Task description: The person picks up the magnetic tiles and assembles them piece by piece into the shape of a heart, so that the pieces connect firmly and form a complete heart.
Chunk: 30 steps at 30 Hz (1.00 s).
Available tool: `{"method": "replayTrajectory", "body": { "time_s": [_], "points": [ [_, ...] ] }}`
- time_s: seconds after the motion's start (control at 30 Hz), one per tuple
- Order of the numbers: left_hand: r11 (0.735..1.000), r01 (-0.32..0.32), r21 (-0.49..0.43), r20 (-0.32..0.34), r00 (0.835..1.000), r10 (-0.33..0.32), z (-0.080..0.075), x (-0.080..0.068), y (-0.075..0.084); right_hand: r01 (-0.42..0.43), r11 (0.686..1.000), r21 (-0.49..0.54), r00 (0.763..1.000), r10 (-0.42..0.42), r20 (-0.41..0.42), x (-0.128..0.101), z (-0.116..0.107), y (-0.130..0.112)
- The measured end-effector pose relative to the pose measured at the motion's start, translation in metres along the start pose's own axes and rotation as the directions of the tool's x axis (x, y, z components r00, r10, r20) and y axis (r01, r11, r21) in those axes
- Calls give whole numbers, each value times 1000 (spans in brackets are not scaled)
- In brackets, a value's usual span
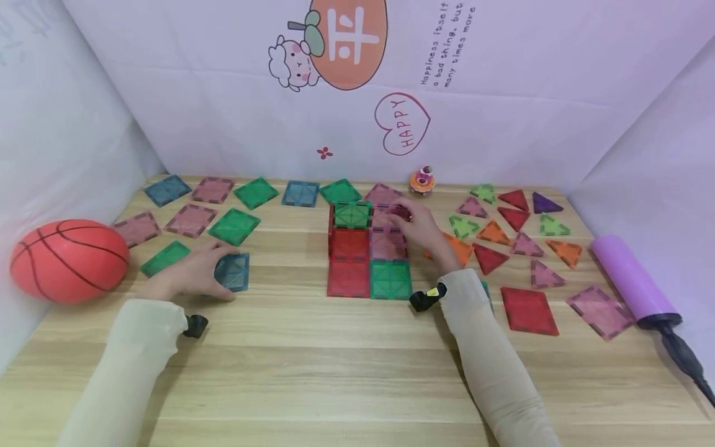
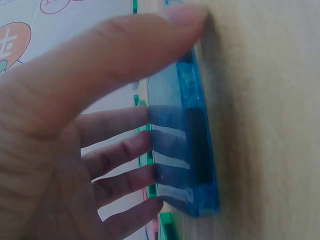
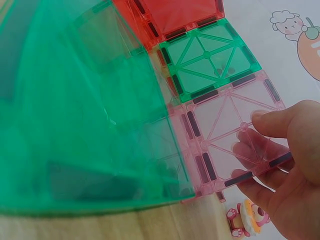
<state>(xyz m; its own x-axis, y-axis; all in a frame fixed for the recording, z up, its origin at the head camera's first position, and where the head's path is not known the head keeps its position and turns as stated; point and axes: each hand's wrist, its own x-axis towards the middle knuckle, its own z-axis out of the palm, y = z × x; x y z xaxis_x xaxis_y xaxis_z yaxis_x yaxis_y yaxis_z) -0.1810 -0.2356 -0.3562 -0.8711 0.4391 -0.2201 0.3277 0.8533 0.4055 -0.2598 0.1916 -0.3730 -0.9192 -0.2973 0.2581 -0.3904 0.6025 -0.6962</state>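
My right hand (image 1: 419, 226) pinches a pink square tile (image 3: 222, 117), thumb in front and fingers showing through behind. That tile stands upright beside an upright green tile (image 1: 352, 215) at the back of a flat block of square tiles. The block has red tiles (image 1: 349, 278), a pink tile (image 1: 388, 244) and a green tile (image 1: 390, 279); a red tile stands along its left side. My left hand (image 1: 192, 270) holds a blue square tile (image 1: 232, 272) low over the table, thumb across its near edge (image 2: 197, 140) and fingertips at the far one.
Green, pink and blue square tiles (image 1: 302, 194) lie at the back left, near a red basketball (image 1: 69, 261). Several triangle tiles (image 1: 491, 257) and a red square (image 1: 529, 310) lie on the right. A purple pump (image 1: 634, 279) and small toy figure (image 1: 422, 181) stand out.
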Motion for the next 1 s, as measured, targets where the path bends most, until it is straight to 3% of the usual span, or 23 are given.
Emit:
{"method": "replayTrajectory", "body": {
  "time_s": [0.2,0.37,0.6,0.77,0.9,1.0],
  "points": [
    [999,-3,45,-24,1000,4,6,8,3,-14,1000,13,1000,14,2,-1,0,0],
    [999,-7,53,-44,999,9,10,16,15,-25,1000,4,1000,26,-3,-1,-1,1],
    [988,-61,-140,-79,996,51,19,29,42,-44,999,-3,999,44,13,-2,-1,0],
    [934,-158,-320,-113,985,128,25,41,67,-26,1000,-12,1000,26,8,-1,-1,0],
    [869,-179,-461,-97,984,151,26,48,83,-19,1000,-15,1000,19,8,0,0,1],
    [837,-191,-513,-84,981,172,28,53,92,-22,1000,-14,1000,22,3,1,1,1]
  ]
}}
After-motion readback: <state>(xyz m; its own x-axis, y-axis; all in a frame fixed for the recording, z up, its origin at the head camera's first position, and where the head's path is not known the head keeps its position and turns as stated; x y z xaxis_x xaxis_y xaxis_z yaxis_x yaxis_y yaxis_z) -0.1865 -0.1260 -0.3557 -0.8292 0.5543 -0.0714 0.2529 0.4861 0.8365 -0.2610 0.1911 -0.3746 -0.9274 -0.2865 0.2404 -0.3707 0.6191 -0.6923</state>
